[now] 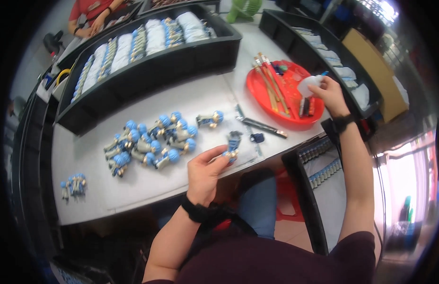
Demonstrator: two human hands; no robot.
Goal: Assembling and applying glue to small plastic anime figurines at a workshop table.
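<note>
My left hand (204, 174) pinches a small figurine (234, 140) between thumb and fingers, just above the table's front edge. My right hand (329, 96) grips a whitish squeeze bottle (308, 87) with a blue tip, over the right side of a round red tray (257, 97). Several paintbrushes (271, 85) lie in that tray beside small dark and red items. Left of my left hand, a cluster of blue-haired figurines (148, 142) lies on the table. One single figurine (210, 119) rests apart from them, and a small group (75, 184) sits at the far left.
A long black crate (153, 66) of figurines in rows between white cloths stands at the back. Another black crate (319, 57) is at the right. A dark slim tool (263, 127) and a small dark cap-like piece (257, 137) lie near the tray. Across the table sits another person (94, 19).
</note>
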